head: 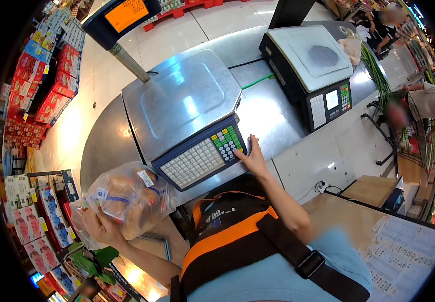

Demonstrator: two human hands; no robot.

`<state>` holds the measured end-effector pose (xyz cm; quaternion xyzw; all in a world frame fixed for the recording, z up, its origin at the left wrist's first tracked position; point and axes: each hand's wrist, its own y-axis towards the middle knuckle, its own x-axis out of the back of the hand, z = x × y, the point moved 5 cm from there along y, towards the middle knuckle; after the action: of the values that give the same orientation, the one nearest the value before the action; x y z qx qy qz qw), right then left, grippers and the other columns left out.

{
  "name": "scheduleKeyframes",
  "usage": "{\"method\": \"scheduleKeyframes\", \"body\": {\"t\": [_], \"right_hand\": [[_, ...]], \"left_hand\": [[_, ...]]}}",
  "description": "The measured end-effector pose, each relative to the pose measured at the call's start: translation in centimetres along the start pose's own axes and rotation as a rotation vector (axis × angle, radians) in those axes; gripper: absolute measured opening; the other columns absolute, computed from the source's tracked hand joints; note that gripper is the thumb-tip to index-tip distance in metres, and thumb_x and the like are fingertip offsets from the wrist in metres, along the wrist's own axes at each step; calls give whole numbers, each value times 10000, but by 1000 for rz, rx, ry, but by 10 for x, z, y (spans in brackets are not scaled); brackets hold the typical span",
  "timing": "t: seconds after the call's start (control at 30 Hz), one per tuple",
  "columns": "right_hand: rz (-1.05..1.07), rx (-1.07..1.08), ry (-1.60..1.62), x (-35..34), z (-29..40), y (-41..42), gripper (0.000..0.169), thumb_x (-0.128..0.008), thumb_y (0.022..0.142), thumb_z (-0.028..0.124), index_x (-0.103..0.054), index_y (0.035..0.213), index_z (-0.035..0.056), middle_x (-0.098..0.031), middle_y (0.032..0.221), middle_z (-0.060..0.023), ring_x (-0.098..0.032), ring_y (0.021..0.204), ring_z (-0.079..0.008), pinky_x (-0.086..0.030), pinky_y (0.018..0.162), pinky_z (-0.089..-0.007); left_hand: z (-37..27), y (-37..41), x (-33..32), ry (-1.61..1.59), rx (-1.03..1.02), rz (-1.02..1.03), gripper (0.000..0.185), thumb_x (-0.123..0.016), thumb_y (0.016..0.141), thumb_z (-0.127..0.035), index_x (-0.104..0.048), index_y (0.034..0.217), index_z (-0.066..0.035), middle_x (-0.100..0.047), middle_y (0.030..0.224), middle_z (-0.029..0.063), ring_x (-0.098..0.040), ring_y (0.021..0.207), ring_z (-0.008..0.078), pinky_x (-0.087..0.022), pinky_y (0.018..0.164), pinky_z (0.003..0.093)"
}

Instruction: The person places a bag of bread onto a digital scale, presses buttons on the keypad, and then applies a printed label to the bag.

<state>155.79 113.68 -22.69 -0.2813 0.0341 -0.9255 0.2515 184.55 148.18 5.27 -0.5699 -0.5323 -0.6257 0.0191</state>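
Observation:
My left hand point(102, 226) grips the gathered end of a clear plastic bag point(127, 200), left of the steel counter's front corner. Brown-orange items fill the bag, their kind blurred by the film; white printed labels and blue strips show on it. At the right end of a label-printing scale's keypad point(193, 164), my right hand point(253, 156) holds nothing. Its thumb rests on or just over the keys by the lower right corner, fingers spread beyond the casing. Behind the keypad lies the scale's bare steel weighing plate point(183, 102), and an orange-lit display point(127, 14) stands above on a post.
A second scale point(308, 56) stands to the right on the steel counter point(266, 109), near leeks or similar long greens point(376, 71). Shoppers with a wire cart point(417, 124) are at far right. Stacked cartons point(32, 226) line the left. A label-covered tabletop point(402, 253) lies at lower right.

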Motion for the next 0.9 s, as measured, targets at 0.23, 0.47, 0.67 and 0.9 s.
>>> {"method": "scheduleKeyframes", "body": {"t": [0.23, 0.47, 0.67, 0.9], "right_hand": [[-46, -42, 308, 12, 64, 31, 955, -740, 773, 405, -236, 1424, -78, -286, 1460, -281, -262, 1382, -371, -257, 1109, -409], [-102, 73, 64, 6, 68, 44, 790, -671, 839, 363, -300, 1422, -18, -306, 1475, -221, -263, 1385, -345, -251, 1110, -400], [-36, 96, 484, 27, 64, 96, 610, -526, 926, 175, -269, 1467, 55, -289, 1514, -140, -253, 1406, -260, -216, 1136, -353], [-377, 325, 17, 20, 84, 106, 428, -584, 804, 30, -570, 1230, 73, -605, 1170, -148, -538, 1112, -332, -420, 957, -398]], "left_hand": [[-11, 3, 0, -3, -13, -34, 90, -620, 874, -57, -626, 900, 29, -619, 869, 123, -567, 835, 282, -447, 757, 371], [-5, 4, -1, -52, -41, 1, 127, -589, 916, -89, -621, 931, 32, -615, 866, 116, -557, 842, 250, -435, 766, 335], [11, 26, -7, -249, -15, 151, 73, -581, 882, -24, -599, 851, 40, -567, 803, 115, -537, 813, 269, -416, 796, 339], [29, 25, -14, -418, 117, 116, 58, -661, 792, 17, -618, 828, 1, -584, 811, 88, -551, 834, 225, -433, 845, 327]]}}
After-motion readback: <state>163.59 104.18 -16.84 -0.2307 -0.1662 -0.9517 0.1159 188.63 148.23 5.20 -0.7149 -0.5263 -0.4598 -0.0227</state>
